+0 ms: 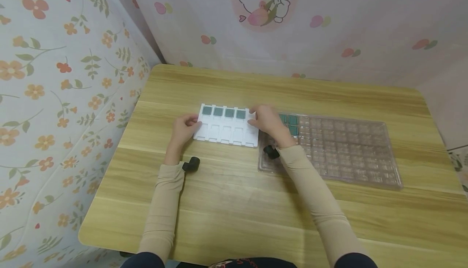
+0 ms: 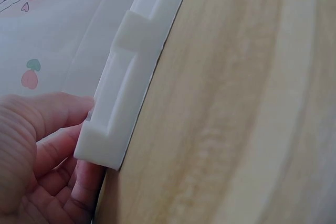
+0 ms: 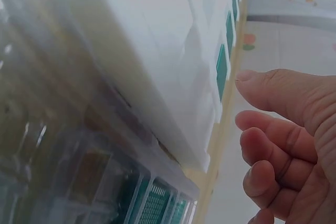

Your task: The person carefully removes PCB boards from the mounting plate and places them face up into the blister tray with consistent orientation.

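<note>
We see the left grip [image 1: 184, 129] pinching the left end of a white slotted tray [image 1: 221, 122] between thumb and curled fingers. Our right grip [image 1: 268, 119] holds nothing, thumb parted from loosely curled fingers, at the tray's right end; contact we cannot tell. Between the grips, we count four green square chips [image 1: 229, 113]. Under and right of the right grip, a clear compartment tray [image 1: 351, 150] on the table [image 1: 234, 203] carries more green chips [image 1: 293, 120].
</note>
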The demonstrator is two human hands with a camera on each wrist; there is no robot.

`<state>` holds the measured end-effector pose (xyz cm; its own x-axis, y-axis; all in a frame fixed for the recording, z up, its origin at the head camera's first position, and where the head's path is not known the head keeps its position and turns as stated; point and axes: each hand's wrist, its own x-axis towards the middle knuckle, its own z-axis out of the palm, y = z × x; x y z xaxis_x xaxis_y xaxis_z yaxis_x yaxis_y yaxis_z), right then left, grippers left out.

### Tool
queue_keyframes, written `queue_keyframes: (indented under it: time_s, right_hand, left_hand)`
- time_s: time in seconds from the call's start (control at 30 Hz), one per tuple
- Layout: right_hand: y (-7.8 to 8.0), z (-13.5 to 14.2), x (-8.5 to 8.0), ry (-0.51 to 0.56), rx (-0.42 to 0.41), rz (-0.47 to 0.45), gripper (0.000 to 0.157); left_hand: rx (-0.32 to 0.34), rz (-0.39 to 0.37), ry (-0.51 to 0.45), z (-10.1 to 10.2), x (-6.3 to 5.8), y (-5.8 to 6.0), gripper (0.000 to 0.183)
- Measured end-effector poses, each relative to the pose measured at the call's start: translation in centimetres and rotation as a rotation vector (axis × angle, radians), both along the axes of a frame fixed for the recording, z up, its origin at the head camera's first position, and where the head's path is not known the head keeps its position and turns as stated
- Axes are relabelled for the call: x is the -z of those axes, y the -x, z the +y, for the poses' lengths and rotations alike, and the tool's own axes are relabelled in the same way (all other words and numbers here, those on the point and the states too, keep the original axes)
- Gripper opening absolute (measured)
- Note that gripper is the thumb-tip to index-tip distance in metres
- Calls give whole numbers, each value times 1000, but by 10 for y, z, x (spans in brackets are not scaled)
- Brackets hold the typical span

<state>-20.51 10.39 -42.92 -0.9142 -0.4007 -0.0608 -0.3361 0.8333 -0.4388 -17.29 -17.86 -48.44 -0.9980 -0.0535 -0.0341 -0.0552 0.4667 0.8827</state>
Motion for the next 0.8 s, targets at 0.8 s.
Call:
queue_keyframes:
  time_s: [0.8]
  right_hand:
    - [11, -25, 11, -4, 21, -29, 35]
  left_hand:
    - [-6, -20, -2, -1, 1, 1, 31]
